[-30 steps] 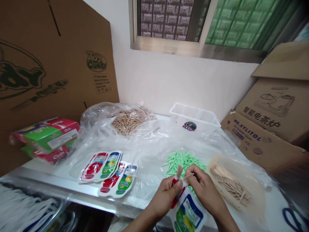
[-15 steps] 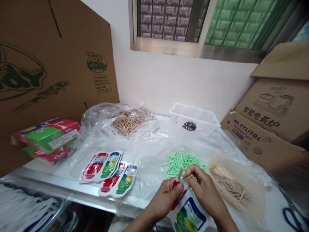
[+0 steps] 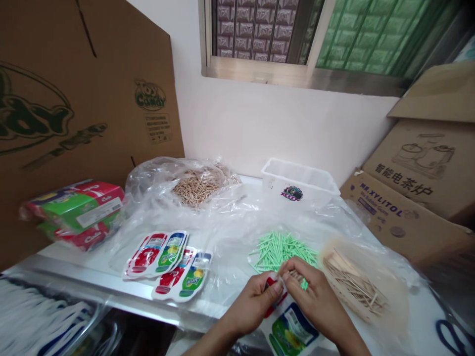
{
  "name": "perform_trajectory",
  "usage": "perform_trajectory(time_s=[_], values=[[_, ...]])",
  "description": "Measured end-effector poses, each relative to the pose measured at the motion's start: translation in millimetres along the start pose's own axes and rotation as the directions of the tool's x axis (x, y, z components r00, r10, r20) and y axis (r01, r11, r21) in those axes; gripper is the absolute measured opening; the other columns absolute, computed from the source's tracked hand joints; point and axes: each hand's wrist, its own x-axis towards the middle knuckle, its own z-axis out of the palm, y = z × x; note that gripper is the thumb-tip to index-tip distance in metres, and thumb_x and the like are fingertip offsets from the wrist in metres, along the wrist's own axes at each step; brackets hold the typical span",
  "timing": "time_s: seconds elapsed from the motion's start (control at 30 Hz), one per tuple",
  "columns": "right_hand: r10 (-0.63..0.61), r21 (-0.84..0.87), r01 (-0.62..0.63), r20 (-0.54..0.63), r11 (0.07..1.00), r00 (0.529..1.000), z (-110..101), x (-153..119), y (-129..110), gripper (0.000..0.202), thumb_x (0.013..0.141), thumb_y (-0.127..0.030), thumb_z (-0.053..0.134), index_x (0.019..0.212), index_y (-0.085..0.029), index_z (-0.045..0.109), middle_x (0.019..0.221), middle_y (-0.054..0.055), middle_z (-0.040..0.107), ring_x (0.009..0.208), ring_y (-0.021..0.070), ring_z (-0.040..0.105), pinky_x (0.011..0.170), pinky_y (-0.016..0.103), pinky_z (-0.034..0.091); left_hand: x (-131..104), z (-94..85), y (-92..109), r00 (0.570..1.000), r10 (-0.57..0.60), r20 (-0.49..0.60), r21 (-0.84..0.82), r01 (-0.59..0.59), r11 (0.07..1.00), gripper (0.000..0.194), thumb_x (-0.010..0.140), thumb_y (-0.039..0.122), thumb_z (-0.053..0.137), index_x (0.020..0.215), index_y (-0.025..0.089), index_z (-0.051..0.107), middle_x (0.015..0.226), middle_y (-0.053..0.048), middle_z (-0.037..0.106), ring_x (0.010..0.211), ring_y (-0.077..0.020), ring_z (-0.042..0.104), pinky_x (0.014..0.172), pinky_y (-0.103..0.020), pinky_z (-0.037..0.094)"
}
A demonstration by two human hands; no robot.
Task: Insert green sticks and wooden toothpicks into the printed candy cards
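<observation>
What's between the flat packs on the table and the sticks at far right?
Head view: clear film and green sticks, with the left hand and right hand nearer the camera, at the held pack.

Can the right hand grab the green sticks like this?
Probably yes: the green sticks lie loose just past the right hand, with nothing seeming to block them. But its fingers hold some brown sticks by the packet, so it might have to put those down first.
</observation>
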Motion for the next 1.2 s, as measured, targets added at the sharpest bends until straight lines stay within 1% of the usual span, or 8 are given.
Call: perform_trajectory(time_s=[0.13, 0.3, 0.53, 0.67, 0.8, 0.93, 1.0, 1.2], values=[[-0.013, 0.062, 0.016, -0.056, 0.998, 0.998, -1, 2, 1, 0.017, 0.085, -0.035, 0.050, 0.088, -0.022, 0.062, 0.088, 0.003, 0.063, 0.086, 0.0189, 0.057, 0.079, 0.028, 0.043, -1, -2.4, 4, 0.998, 0.066, -0.023, 0.076, -0.064, 0.995, 0.038, 0.082, 0.051, 0.051, 0.079, 0.013, 0.054, 0.066, 0.002, 0.039, 0.061, -0.0098, 0.033, 0.056, -0.022, 0.027], [-0.076, 0.119, 0.097, -0.177, 0.988, 0.981, 1, 4, -1, 0.016, 0.085, -0.033, 0.053, 0.079, -0.022, 0.063, 0.085, 0.004, 0.062, 0.086, 0.0191, 0.057, 0.078, 0.029, 0.043, -4, -5.2, 10, 0.993, 0.114, -0.029, 0.180, -0.107, 0.978, 0.034, 0.080, 0.047, 0.055, 0.080, 0.013, 0.057, 0.070, 0.001, 0.042, 0.067, -0.0116, 0.037, 0.062, -0.023, 0.031], [-0.075, 0.178, 0.190, -0.506, 0.966, 0.859, 0, 1, -9, 0.016, 0.088, -0.033, 0.047, 0.088, -0.022, 0.058, 0.093, 0.006, 0.062, 0.095, 0.0215, 0.055, 0.086, 0.036, 0.040, -12, -17.3, 26, 0.984, 0.160, -0.073, 0.239, -0.139, 0.961, 0.033, 0.079, 0.039, 0.060, 0.099, 0.013, 0.061, 0.079, -0.003, 0.056, 0.072, -0.0141, 0.048, 0.065, -0.023, 0.037], [-0.001, 0.268, 0.151, -0.487, 0.951, 0.873, -2, 3, -7, 0.020, 0.088, -0.038, 0.046, 0.093, -0.021, 0.055, 0.087, 0.007, 0.063, 0.087, 0.0209, 0.058, 0.081, 0.037, 0.044, -15, -27.5, 28, 0.974, 0.189, -0.123, 0.290, -0.147, 0.946, 0.029, 0.080, 0.036, 0.059, 0.097, 0.013, 0.064, 0.085, -0.006, 0.062, 0.078, -0.0166, 0.053, 0.070, -0.025, 0.039], [0.042, 0.339, 0.108, -0.408, 0.935, 0.912, -3, 2, 6, 0.023, 0.085, -0.043, 0.049, 0.094, -0.022, 0.052, 0.067, -0.001, 0.054, 0.055, 0.0121, 0.050, 0.052, 0.024, 0.044, -19, -37.7, 30, 0.960, 0.190, -0.205, 0.217, -0.145, 0.965, 0.026, 0.080, 0.035, 0.060, 0.093, 0.012, 0.063, 0.076, -0.002, 0.060, 0.070, -0.0124, 0.051, 0.069, -0.023, 0.040], [0.134, 0.281, -0.084, -0.163, 0.956, 0.977, 10, -6, 15, 0.037, 0.070, -0.045, 0.067, 0.098, -0.022, 0.057, 0.079, 0.001, 0.058, 0.072, 0.0141, 0.057, 0.061, 0.020, 0.047, -23, -42.9, 36, 0.931, 0.242, -0.274, 0.220, -0.184, 0.958, 0.023, 0.080, 0.034, 0.061, 0.089, 0.013, 0.063, 0.077, -0.002, 0.060, 0.073, -0.0118, 0.052, 0.071, -0.022, 0.041], [0.167, 0.305, -0.116, -0.149, 0.945, 0.975, 20, -8, 15, 0.040, 0.071, -0.046, 0.066, 0.100, -0.021, 0.057, 0.080, 0.001, 0.058, 0.078, 0.0150, 0.057, 0.066, 0.020, 0.048, -23, -43.1, 38, 0.926, 0.253, -0.281, 0.220, -0.195, 0.956, 0.023, 0.080, 0.034, 0.061, 0.088, 0.013, 0.064, 0.079, -0.002, 0.061, 0.074, -0.0121, 0.053, 0.071, -0.022, 0.041], [-0.039, 0.148, 0.072, -0.214, 0.986, 0.976, 24, 0, 13, 0.022, 0.080, -0.040, 0.058, 0.077, -0.019, 0.062, 0.071, 0.002, 0.057, 0.070, 0.0151, 0.053, 0.061, 0.022, 0.043, -22, -44.4, 36, 0.943, 0.232, -0.240, 0.157, -0.198, 0.967, 0.032, 0.075, 0.030, 0.067, 0.103, 0.014, 0.062, 0.090, -0.005, 0.065, 0.082, -0.0155, 0.059, 0.075, -0.024, 0.044]])
